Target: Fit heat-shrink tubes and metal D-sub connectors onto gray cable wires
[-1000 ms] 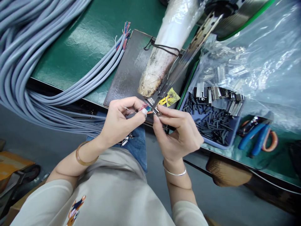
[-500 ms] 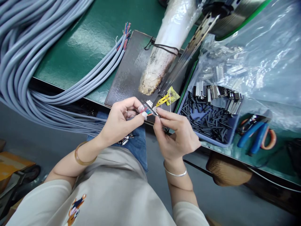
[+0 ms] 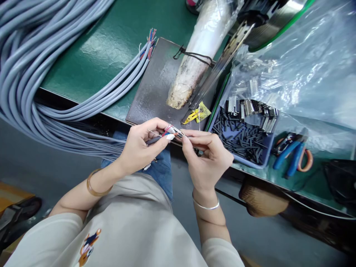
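Both hands at the near edge of the worktop point(image 3: 86, 52), fingertips almost meeting, midway across the scene. Left hand point(image 3: 140, 142) closed, thumb and fingers pinching the end of a grey cable point(image 3: 152, 141) with thin coloured wires point(image 3: 167, 130) fanned out, red, blue and orange among them. Right hand point(image 3: 207, 155) pinching a small metal connector point(image 3: 179, 135) between thumb and fingers, its pin side close against the wires; whether any wire is joined, cannot tell. Just beyond: a dark board point(image 3: 147, 92), a white wrapped roll point(image 3: 191, 63) with scorched near end, and a yellow scrap point(image 3: 205, 111). To the right, a blue bin point(image 3: 257, 165) of short black tubes point(image 3: 236, 146) and more connectors point(image 3: 247, 107); right of that, blue-handled pliers point(image 3: 294, 159). Far left, a heavy bundle of grey cables point(image 3: 16, 70) hanging over the worktop's edge
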`<state>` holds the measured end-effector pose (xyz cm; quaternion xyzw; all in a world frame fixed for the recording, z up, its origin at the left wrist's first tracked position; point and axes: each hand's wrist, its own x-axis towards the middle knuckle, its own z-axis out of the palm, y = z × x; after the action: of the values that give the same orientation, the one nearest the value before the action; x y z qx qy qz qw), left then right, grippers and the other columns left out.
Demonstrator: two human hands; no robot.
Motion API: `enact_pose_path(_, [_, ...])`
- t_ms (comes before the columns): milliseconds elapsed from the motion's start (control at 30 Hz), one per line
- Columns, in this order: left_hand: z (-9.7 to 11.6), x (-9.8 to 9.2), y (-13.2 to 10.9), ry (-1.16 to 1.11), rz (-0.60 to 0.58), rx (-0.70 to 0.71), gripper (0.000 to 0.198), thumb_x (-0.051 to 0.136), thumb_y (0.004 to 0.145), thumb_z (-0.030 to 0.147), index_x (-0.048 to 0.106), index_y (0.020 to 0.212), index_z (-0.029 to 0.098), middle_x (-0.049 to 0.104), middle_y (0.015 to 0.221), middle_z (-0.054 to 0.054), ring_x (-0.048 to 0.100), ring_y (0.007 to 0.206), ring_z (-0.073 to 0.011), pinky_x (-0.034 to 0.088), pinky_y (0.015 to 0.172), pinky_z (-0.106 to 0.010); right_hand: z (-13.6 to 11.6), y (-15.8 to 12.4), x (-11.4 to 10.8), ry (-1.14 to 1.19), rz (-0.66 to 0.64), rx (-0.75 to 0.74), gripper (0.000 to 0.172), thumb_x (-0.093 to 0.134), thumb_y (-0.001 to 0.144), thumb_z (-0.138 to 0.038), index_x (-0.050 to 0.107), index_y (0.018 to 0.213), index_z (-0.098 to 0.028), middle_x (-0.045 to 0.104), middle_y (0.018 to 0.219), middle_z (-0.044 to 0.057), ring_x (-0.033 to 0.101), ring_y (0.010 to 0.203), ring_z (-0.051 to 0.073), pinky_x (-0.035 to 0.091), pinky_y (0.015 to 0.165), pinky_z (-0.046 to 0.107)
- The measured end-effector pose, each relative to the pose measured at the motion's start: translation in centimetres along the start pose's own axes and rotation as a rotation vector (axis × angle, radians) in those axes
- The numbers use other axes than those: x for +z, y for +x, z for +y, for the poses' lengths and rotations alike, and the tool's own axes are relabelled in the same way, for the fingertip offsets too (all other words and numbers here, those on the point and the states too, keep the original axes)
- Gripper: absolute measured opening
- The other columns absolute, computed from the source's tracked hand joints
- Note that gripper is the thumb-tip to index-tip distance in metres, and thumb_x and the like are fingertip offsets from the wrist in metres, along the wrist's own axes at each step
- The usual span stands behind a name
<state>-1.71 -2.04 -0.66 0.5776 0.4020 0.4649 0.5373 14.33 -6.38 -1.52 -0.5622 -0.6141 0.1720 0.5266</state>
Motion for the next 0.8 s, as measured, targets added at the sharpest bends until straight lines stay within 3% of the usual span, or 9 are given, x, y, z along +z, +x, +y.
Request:
enact_pose_path(300, [-0.4,0.0,-0.7,-0.147,-0.09,-0.111,0.016,0.061,0.1,0.033,0.059,0.098,0.017,0.067,0.073,0.001,0.06,0.057,-0.0046,0.047,0.055,-0.014,0.3,-0.3,0.5,-0.119,0.04,-0.157,0.019,0.073,0.085,-0.006,0.065,0.09,-0.023,0.079,0.097,-0.001,0.077,0.086,0.013,0.064,0.074,0.023])
enact_pose_path(433, [-0.4,0.0,-0.8,-0.119,-0.115,-0.105,0.016,0.059,0.101,0.033,0.058,0.098,0.018,0.066,0.073,0.002,0.059,0.056,-0.0045,0.046,0.054,-0.015,0.5,-0.3,0.5,-0.102,0.015,-0.13,0.018,0.072,0.087,-0.007,0.065,0.09,-0.023,0.079,0.098,-0.001,0.077,0.085,0.013,0.063,0.069,0.022])
enact_pose_path(567, [-0.7,0.4,-1.0,-0.023,-0.089,-0.016,0.013,0.058,0.101,0.031,0.057,0.098,0.019,0.066,0.074,0.001,0.063,0.061,-0.0065,0.048,0.058,-0.016,0.8,-0.3,0.7,-0.124,0.044,-0.167,0.018,0.072,0.087,-0.008,0.065,0.092,-0.023,0.08,0.098,0.0,0.078,0.084,0.014,0.063,0.068,0.023])
enact_pose_path(800, [-1.3,1.5,-0.8,0.269,0.105,0.265,0.005,0.059,0.098,0.022,0.055,0.098,0.019,0.065,0.073,0.003,0.064,0.058,-0.0056,0.048,0.057,-0.014,1.1,-0.3,1.4,-0.223,0.118,-0.29,0.02,0.073,0.086,-0.007,0.066,0.095,-0.023,0.081,0.1,0.001,0.078,0.087,0.015,0.063,0.078,0.025])
